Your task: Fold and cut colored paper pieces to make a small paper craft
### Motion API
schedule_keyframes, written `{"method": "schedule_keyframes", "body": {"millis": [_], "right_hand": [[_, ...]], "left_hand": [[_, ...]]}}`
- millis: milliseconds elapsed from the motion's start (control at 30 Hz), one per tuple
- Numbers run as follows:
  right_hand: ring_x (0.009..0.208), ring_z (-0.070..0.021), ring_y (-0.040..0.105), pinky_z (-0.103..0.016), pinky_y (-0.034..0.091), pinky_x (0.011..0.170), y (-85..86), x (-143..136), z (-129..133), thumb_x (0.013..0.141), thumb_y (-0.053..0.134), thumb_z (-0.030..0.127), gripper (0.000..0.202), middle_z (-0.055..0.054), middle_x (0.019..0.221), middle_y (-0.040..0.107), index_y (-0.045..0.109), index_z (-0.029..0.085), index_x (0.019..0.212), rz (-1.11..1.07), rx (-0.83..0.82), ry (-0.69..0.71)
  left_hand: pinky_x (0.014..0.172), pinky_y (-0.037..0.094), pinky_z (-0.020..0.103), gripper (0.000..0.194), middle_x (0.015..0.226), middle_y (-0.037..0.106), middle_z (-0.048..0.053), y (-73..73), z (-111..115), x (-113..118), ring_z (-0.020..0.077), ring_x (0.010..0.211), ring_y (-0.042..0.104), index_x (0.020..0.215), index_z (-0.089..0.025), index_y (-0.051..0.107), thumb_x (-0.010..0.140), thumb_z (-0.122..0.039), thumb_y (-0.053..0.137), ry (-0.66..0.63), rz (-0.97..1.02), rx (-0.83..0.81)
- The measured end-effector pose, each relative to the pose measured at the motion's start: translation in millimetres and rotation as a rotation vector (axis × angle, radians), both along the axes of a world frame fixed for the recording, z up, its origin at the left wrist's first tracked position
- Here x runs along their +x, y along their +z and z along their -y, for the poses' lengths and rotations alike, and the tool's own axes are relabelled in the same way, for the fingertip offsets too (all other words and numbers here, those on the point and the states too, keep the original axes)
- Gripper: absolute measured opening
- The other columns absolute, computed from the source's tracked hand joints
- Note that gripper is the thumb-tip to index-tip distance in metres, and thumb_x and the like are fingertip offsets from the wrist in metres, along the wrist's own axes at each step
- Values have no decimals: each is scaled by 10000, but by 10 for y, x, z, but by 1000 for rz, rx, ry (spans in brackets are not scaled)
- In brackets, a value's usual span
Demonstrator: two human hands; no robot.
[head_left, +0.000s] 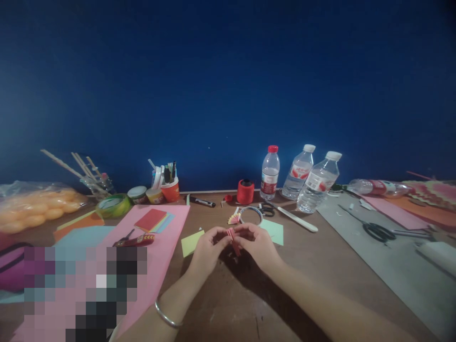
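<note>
A deep blue wall [228, 95] rises behind the brown table [302, 280], where someone is working with bare hands. A grey sheet [356, 256] covers the table's right side, and a large sheet of pink paper [162, 251] lies to the left. Beyond that, at the far left, I see a clear plastic bag of orange balls [39, 209]. Two white-capped bottles [318, 184] stand near the wall, with a red-capped bottle [270, 183] just to their left. Over the middle of the table the left hand [210, 243] and right hand [255, 241] come close together, both with thumb and fingers pinched on one small piece between them. Black-handled scissors [378, 232] rest on the grey sheet; a long white-handled tool [297, 219] lies in front of the bottles. A red cup of pens [170, 192] stands near the wall, just past the pink sheet, and a red spool [245, 193] is left of the red-capped bottle. A silver bangle [167, 317] circles the left forearm. Behind the fingers, a little pleated paper fan [234, 218] sits beside a ring of tape [261, 218]. Smallest of all is the pinched piece itself, a narrow folded strip of pinkish-red paper [234, 244], gripped from both sides just above the table.
</note>
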State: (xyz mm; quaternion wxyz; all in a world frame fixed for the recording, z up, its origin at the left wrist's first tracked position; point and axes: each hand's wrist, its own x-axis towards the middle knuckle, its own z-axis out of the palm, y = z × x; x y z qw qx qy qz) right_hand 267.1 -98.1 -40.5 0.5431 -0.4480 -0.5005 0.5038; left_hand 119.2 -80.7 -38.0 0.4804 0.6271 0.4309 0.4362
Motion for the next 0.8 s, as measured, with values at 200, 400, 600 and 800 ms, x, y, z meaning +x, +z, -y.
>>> {"method": "schedule_keyframes", "body": {"millis": [200,400,600,800], "right_hand": [[703,-187,606,-313,496,623,-51,14,-44,609,669,236,222,-70,775,659,608,146,803,-75,-30,3],[693,-167,594,-287,501,597,-56,16,-52,624,645,222,212,-56,764,651,602,146,817,-71,-41,-1],[670,-146,581,-240,482,543,-77,14,-67,642,621,234,206,-32,762,641,592,160,831,-49,-17,-32],[644,-132,566,-227,460,517,-88,24,-77,644,616,242,200,-27,760,629,583,161,825,-72,-28,-37]], "left_hand": [[625,442,256,178,694,635,12,2,6,-2,155,652,584,785,-148,596,725,-313,565,-15,51,-20],[657,463,266,193,739,630,24,-22,-7,-2,162,710,590,804,-142,573,729,-320,566,-35,107,-59],[669,487,299,233,736,631,28,-45,-13,-2,167,690,605,830,-140,553,727,-348,567,-36,171,-117],[590,488,270,244,695,615,9,-41,-2,9,151,624,594,795,-145,548,701,-366,588,-24,225,-172]]}}
